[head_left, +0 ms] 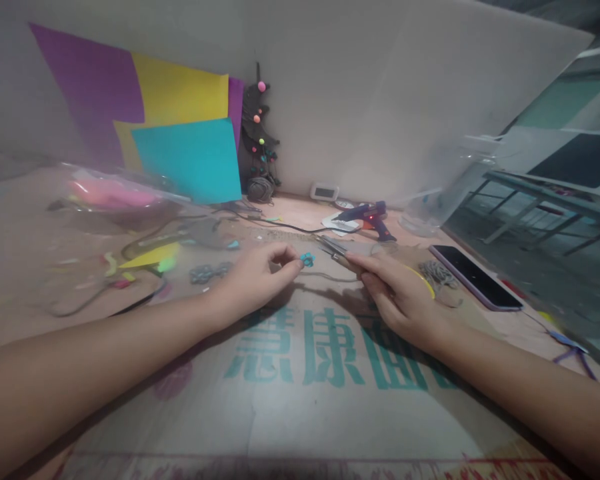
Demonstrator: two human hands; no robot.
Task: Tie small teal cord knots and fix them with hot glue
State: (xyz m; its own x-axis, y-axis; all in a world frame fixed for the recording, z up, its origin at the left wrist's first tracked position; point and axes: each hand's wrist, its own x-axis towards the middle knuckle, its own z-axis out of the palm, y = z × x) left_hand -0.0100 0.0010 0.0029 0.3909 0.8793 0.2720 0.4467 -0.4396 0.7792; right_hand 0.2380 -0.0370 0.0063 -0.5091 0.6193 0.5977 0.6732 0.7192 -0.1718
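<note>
My left hand (273,273) pinches a small turquoise flower (307,259) between thumb and forefinger at the middle of the table. To the right, my right hand (403,290) is closed round slim metal scissors (336,255), their two points parted and directed left towards the flower. The palm and fingers cover the scissors' rear part. A thin grey cord (330,276) lies behind the hands. Just left of my left hand rest small grey flower-like pieces (207,273).
A hot glue gun (367,215) with a red light stands at the back, its cable running left. A phone (475,277) and a coil of grey cord (437,273) lie right. Coloured sheets (187,160) and a decorated dark tree (260,133) lean at the wall. Scraps and a plastic bag (115,193) are left.
</note>
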